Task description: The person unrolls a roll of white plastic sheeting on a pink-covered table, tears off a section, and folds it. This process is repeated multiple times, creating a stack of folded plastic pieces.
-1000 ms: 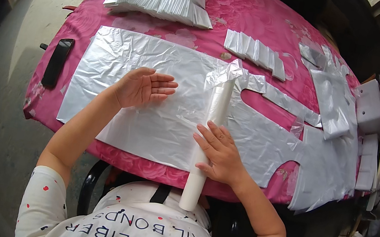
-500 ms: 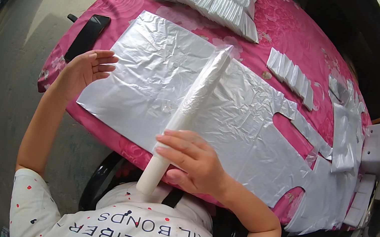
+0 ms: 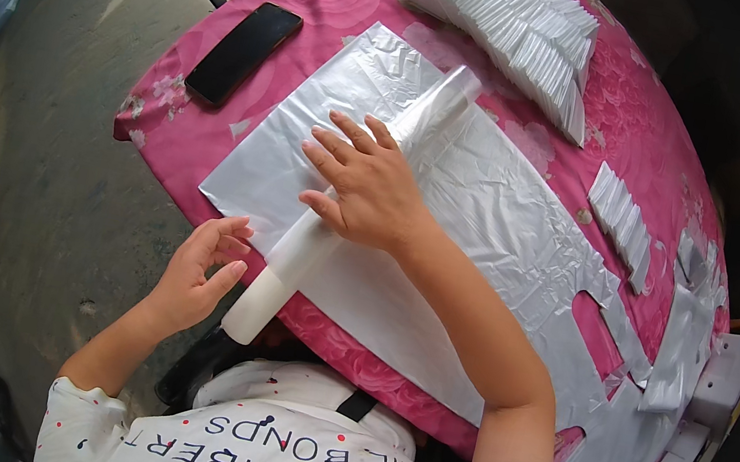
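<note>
A large, thin translucent plastic sheet (image 3: pixel 476 250) lies creased across the table, with strap-like cut-outs at its right end. Across its left part rests a long white roll (image 3: pixel 290 262) with clear film around it, its near end sticking out past the table edge. My right hand (image 3: pixel 368 186) is laid over the middle of the roll, palm down and fingers spread. Beside the roll's near end is my left hand (image 3: pixel 199 275), fingers loosely bent and apart, holding nothing. The underside of the right palm is hidden.
A pink flowered cloth (image 3: pixel 322 0) covers the table. A black phone (image 3: pixel 243 53) lies at the left. Stacks of folded plastic packets (image 3: pixel 514 34) stand at the back, with a smaller row (image 3: pixel 621 221) at the right. White boxes (image 3: pixel 722 377) sit by the right edge.
My right hand has moved from the roll's near end up to its middle, fingers spread. My left hand came down from the sheet's left edge toward the near end. The roll shifted left over the sheet.
</note>
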Demonstrator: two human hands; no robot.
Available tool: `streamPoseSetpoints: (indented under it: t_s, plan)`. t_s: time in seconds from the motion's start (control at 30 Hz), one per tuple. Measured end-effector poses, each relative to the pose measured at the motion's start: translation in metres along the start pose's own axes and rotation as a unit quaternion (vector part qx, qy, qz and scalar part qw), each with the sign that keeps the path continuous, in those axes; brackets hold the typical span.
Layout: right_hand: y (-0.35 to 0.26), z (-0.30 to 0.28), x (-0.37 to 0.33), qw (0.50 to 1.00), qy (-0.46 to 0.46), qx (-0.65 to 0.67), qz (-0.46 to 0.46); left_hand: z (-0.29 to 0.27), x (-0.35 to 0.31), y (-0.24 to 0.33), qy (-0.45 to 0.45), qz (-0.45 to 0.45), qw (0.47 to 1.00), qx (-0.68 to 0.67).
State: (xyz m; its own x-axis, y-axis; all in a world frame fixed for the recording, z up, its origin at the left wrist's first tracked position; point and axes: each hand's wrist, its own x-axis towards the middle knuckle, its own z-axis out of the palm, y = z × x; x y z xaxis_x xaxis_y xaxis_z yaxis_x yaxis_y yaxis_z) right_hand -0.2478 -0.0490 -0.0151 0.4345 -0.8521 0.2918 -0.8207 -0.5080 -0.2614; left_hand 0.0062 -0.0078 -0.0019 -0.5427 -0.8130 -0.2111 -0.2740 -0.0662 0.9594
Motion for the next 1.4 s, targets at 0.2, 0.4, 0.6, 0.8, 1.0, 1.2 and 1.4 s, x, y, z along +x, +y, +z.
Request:
streamPoseSetpoints:
  t_s: [0.2, 0.4, 0.6, 0.8, 1.0, 1.2, 1.4]
  plan:
    - [-0.019, 0.039, 0.073, 0.977, 0.179, 0.068, 0.092, 0.013, -0.007, 0.006, 0.080, 0.056, 0.923, 0.373]
    - [-0.034, 0.054, 0.058, 0.900, 0.324, 0.150, 0.249, -0.001, -0.004, 0.000, 0.053, -0.009, 0.978, 0.202]
    - [-0.047, 0.006, 0.023, 0.563, 0.316, 0.718, 0.262, 0.026, -0.016, 0.007, -0.189, -0.072, 0.918, -0.341]
    - [-0.057, -0.049, -0.010, 0.416, 0.210, 0.884, -0.036, 0.068, -0.004, 0.037, -0.455, -0.127, 0.667, -0.577]
    - [-0.049, -0.088, -0.050, 0.396, 0.184, 0.900, -0.010, 0.108, 0.000, 0.043, -0.516, -0.224, 0.481, -0.673]
    - [-0.043, -0.086, -0.103, 0.417, 0.287, 0.851, 0.143, 0.121, 0.017, 0.033, -0.475, -0.186, 0.708, -0.488]
    - [-0.039, -0.068, -0.131, 0.467, 0.425, 0.673, 0.385, 0.138, 0.008, 0.041, -0.201, 0.009, 0.979, 0.032]
